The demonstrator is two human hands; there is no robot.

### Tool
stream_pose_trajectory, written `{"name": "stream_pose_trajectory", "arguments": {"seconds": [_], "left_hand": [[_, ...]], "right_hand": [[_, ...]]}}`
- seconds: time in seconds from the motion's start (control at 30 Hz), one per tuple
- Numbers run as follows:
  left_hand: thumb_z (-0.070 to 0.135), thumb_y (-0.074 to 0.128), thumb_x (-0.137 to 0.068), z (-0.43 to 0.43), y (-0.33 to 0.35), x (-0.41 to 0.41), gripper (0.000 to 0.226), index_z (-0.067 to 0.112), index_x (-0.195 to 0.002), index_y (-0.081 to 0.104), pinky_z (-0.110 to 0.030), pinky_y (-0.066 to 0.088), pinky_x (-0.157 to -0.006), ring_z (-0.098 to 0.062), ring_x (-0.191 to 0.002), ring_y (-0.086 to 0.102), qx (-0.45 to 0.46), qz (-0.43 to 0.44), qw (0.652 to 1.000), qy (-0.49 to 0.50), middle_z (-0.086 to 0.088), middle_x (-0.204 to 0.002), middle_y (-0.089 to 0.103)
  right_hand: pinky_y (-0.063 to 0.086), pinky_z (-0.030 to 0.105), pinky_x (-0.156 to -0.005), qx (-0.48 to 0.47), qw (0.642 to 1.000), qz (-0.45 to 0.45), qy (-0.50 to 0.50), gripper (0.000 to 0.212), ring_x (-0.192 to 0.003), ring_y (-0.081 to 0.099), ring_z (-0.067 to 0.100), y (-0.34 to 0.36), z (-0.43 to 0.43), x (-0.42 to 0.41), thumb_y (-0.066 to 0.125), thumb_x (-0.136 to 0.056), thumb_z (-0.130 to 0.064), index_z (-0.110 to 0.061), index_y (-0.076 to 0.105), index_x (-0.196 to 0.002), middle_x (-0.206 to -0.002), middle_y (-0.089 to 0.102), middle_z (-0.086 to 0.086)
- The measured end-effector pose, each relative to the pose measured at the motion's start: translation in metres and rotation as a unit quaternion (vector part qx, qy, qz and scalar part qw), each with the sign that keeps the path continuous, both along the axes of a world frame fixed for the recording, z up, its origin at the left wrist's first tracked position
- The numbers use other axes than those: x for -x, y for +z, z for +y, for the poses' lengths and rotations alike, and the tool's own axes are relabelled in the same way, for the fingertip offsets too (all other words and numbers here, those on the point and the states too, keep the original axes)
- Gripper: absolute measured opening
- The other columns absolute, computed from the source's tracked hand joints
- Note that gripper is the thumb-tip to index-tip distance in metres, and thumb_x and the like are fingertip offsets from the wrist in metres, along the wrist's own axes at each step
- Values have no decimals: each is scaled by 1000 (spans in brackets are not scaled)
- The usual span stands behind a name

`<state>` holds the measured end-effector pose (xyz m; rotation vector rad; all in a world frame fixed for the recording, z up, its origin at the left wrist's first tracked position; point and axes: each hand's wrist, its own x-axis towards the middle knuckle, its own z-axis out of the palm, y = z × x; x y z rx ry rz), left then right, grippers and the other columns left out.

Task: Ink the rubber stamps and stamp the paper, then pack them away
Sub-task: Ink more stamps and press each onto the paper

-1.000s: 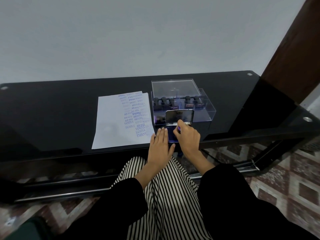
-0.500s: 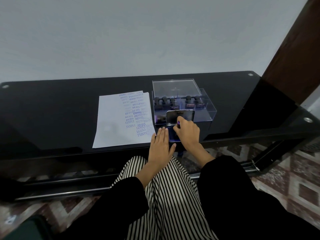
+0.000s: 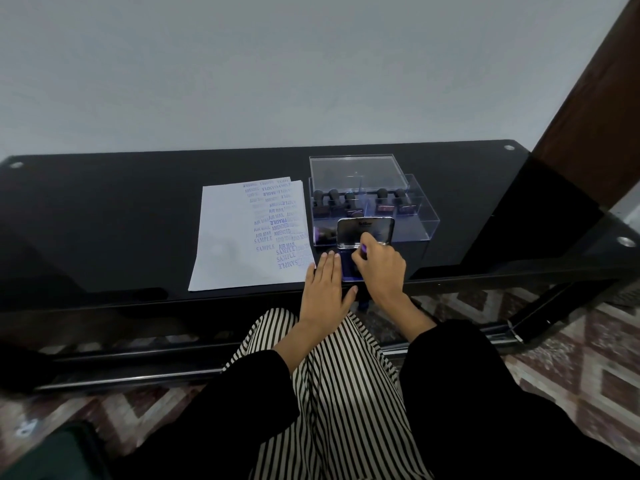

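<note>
Centrally, at the near edge of the black glass table (image 3: pixel 104 216), an open ink pad (image 3: pixel 348 266) is seen, its metal lid (image 3: pixel 365 230) raised upright behind it. The left hand (image 3: pixel 327 289) is laid flat beside the pad, fingers straight and held together, the thumb spread along the pad's near side; nothing is gripped by it. The right hand (image 3: pixel 381 268) is curled over the pad with its fingers closed on a small stamp (image 3: pixel 363 250) (only a purple tip is shown between thumb and forefinger), which is held down at the pad's far right corner. Whether the stamp face touches the ink cannot be told.

Just left of the hands, a white sheet of paper (image 3: pixel 228 244) is spread on the table, its right half covered in blue impressions such as SAMPLE, AIR MAIL, FRAGILE and AMENDED. Behind the pad, a clear acrylic box (image 3: pixel 419 220) is placed, with its transparent lid (image 3: pixel 356 171) set at its far side. Several black-handled rubber stamps (image 3: pixel 334 197) are stood upright in the box's rear compartments, three to the left of a divider and two to the right.
</note>
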<state>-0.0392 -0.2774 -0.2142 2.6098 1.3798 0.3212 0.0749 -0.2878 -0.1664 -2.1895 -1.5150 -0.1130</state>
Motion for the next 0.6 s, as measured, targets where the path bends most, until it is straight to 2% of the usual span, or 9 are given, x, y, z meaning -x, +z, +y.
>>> {"name": "stream_pose_trajectory", "arguments": {"seconds": [0.13, 0.23, 0.3, 0.37, 0.43, 0.6], "left_hand": [[58, -11, -72, 1, -1, 0, 94, 6, -149, 5, -34, -4, -118, -20, -147, 1, -4, -6, 1000, 0, -9, -158, 7], [59, -8, -72, 0, 1, 0, 95, 5, -149, 6, -34, -3, -118, -21, -147, 2, 3, -14, 1000, -4, -10, -158, 8], [61, -4, -76, 0, 2, 1, 91, 6, -149, 4, -34, -3, -118, -20, -147, 0, 5, -4, 1000, -6, -10, -158, 6], [56, 16, -91, 0, 4, 2, 78, 5, -149, 2, -35, -3, -119, -20, -147, -2, 12, 4, 1000, -7, -10, -158, 4], [50, 33, -95, 0, 7, 2, 77, 4, -149, 1, -36, -2, -119, -21, -147, -3, 16, 9, 1000, -7, -11, -158, 2], [42, 40, -94, 2, 14, 6, 77, 2, -148, 2, -36, -1, -119, -23, -147, -2, 28, 14, 999, -35, -14, -158, 2]], "right_hand": [[34, 28, -53, -42, 999, 13, -3, 12, -56, 47, 19, -5, 0, 1, 55, -90, -16, -9, 53, -80, -66, 62, 12], [34, 28, -51, -56, 998, 15, -4, 17, -53, 45, 19, -5, 1, 1, 57, -88, -14, -11, 48, -74, -62, 61, 12], [36, 29, -50, -48, 999, 12, -3, 14, -54, 46, 19, -6, 1, 1, 57, -89, -15, -9, 51, -77, -63, 61, 11], [35, 28, -51, -48, 999, 8, 1, 13, -53, 47, 19, -7, 2, -1, 57, -89, -15, -8, 54, -79, -63, 61, 11], [37, 29, -52, -34, 999, 5, 11, 12, -56, 54, 23, -5, 3, -2, 56, -90, -17, -8, 55, -82, -66, 62, 11], [46, 35, -60, 34, 999, -23, 16, 13, -71, 63, 26, 4, 4, -5, 51, -92, -23, -11, 52, -90, -77, 65, 9]]}}
